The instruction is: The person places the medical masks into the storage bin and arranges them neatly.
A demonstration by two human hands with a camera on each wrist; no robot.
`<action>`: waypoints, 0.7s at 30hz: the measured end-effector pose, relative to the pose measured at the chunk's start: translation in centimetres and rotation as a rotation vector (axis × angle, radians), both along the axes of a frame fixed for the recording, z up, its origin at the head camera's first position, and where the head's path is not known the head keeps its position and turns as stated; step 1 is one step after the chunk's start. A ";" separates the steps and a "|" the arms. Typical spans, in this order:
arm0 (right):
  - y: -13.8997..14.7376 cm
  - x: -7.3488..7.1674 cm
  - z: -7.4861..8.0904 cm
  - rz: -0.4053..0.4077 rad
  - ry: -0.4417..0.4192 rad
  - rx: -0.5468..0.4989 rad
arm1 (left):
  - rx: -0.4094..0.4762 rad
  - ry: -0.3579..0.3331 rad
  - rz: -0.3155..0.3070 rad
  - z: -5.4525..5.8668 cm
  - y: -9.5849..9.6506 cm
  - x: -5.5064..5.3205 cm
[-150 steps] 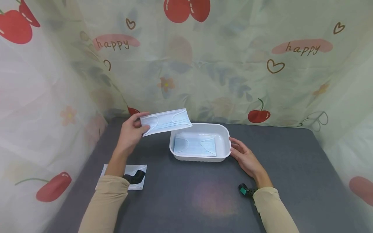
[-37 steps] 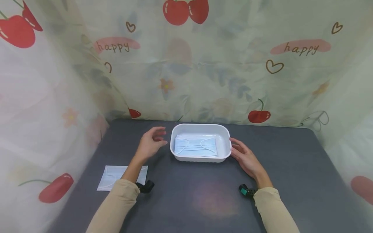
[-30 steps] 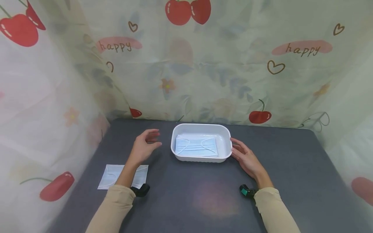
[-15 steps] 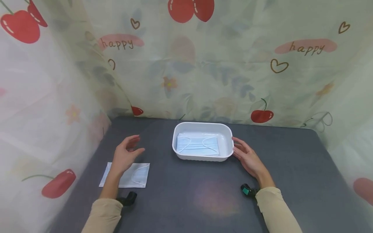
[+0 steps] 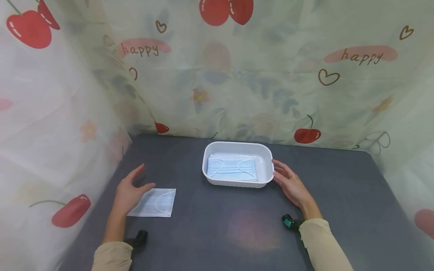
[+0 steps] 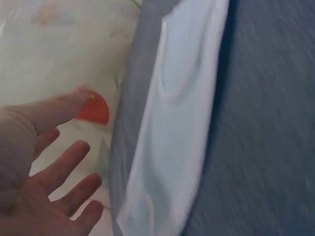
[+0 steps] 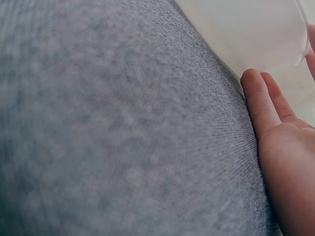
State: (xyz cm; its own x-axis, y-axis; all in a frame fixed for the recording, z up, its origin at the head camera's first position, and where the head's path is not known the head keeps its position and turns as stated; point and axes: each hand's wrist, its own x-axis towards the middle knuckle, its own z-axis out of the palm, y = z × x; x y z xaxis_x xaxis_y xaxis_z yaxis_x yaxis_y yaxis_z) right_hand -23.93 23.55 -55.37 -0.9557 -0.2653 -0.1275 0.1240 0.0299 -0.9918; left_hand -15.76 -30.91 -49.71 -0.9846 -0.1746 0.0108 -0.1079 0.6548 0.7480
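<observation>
My left hand point(image 5: 127, 194) hovers by a light blue face mask point(image 5: 161, 203) lying flat on the table at the left, partly covering it in the head view. In the left wrist view the fingers are spread, holding nothing, and the mask point(image 6: 172, 128) shows its ear loops. A white plastic tray point(image 5: 237, 184) stands near the table's back edge. Several stacked masks point(image 5: 232, 169), ear loops uppermost, lie inside toward its left end. My right hand point(image 5: 293, 188) rests its fairly straight fingertips against the tray's right end; the right wrist view shows them touching the tray wall point(image 7: 256, 34).
The dark grey table point(image 5: 210, 229) extends around the tray. A printed curtain point(image 5: 230, 101) with cherries and "happy" lettering hangs behind and along both sides. Black straps with small devices sit on both wrists, such as the left wrist device point(image 5: 139, 239).
My left hand has put a mask into the tray, let go, and moved back left to the mask on the table. My right hand stays against the tray's end.
</observation>
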 end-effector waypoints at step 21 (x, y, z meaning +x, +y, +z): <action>0.0 0.2 0.2 0.005 0.010 -0.004 | -0.136 -0.157 -0.011 -1.3 -3.9 2.2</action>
State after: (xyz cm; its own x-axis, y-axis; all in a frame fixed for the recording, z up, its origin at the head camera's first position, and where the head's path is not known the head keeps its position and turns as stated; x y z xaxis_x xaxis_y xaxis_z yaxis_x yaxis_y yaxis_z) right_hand -23.69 23.52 -55.18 -0.9556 -0.2704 -0.1173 0.1144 0.0265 -0.9931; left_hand -13.58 -34.81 -50.99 -0.9779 -0.1717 -0.1197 -0.2085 0.7506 0.6270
